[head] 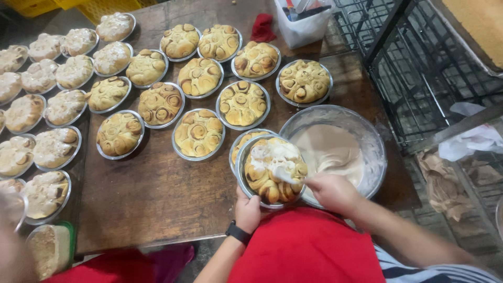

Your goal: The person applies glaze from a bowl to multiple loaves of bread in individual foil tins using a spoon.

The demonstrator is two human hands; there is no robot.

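Observation:
My left hand (247,210) holds a round foil pan of cinnamon rolls (272,170) from underneath, tilted toward me. My right hand (331,191) grips a small spreader (284,174) whose tip rests on the rolls, smearing pale icing over them. Right beside the pan stands a large metal bowl of beige icing (340,149). Another pan of plain rolls (242,144) sits partly hidden behind the held pan.
Several pans of bare rolls (199,132) cover the middle of the wooden table (157,199). Iced pans (55,147) fill the left side. A white tub (303,23) and red cloth (263,27) sit at the back; metal racks (419,68) stand to the right.

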